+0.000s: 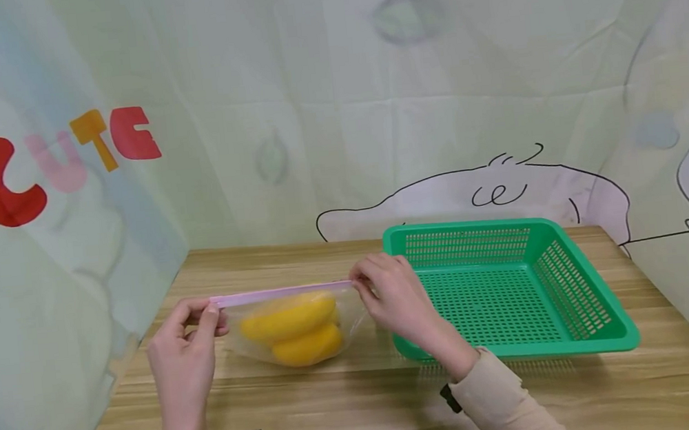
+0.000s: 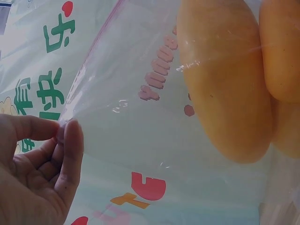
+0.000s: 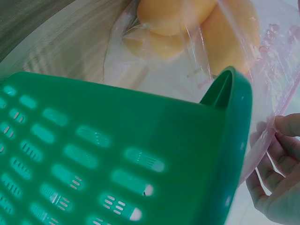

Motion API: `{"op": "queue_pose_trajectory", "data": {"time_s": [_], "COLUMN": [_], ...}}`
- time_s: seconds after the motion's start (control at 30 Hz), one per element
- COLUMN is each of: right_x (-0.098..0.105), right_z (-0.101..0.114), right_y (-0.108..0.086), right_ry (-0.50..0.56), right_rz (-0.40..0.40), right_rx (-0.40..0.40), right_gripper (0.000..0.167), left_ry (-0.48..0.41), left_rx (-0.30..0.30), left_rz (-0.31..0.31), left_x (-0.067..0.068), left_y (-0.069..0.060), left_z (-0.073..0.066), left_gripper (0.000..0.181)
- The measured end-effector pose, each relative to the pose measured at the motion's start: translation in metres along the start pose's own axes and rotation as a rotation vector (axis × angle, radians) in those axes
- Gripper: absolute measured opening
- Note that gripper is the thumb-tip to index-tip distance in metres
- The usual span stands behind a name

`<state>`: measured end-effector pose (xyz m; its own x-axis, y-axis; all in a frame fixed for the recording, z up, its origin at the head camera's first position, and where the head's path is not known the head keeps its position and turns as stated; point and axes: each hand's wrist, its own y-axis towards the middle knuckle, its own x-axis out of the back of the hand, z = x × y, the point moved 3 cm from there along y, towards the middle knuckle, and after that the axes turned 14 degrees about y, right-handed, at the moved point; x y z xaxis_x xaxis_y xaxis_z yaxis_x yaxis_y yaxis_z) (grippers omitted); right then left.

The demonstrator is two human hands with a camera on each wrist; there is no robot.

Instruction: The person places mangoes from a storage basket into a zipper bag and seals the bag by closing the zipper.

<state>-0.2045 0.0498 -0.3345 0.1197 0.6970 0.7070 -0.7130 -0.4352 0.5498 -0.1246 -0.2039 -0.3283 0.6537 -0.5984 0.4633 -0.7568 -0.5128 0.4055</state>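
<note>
A clear zip-top bag (image 1: 354, 314) with a pink zip strip (image 1: 283, 293) hangs stretched between both hands. Inside it lie several smooth, elongated yellow fruits (image 1: 292, 317), mango-like in look; they bunch together low in the bag. At the strip's left end my left hand (image 1: 184, 351) pinches the corner between thumb and forefinger, as the left wrist view also shows. My right hand (image 1: 395, 298) pinches the strip's right end, close to the basket's left side. Whether the bag's bottom touches the table cannot be told.
A green plastic basket (image 1: 601, 287) with slotted walls stands right of the bag on the wooden table (image 1: 339, 416). In the right wrist view the basket's corner (image 3: 229, 122) partly blocks the bag. A printed cloth (image 1: 334, 105) hangs behind the table.
</note>
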Motion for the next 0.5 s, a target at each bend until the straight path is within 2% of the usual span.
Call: {"op": "queue_pose_trajectory", "data": {"time_s": [0.5], "right_x": [0.0024], "right_z": [-0.0048], "right_y": [-0.0041], "right_ry": [0.001], "right_rz": [-0.023], "right_rx": [-0.032], "right_gripper": [0.005], "left_ry": [0.003], "left_rx": [0.005], "left_rz": [0.003], "left_x": [0.0002], "left_y": [0.0005], "left_z": [-0.0016], "left_gripper": [0.012]}}
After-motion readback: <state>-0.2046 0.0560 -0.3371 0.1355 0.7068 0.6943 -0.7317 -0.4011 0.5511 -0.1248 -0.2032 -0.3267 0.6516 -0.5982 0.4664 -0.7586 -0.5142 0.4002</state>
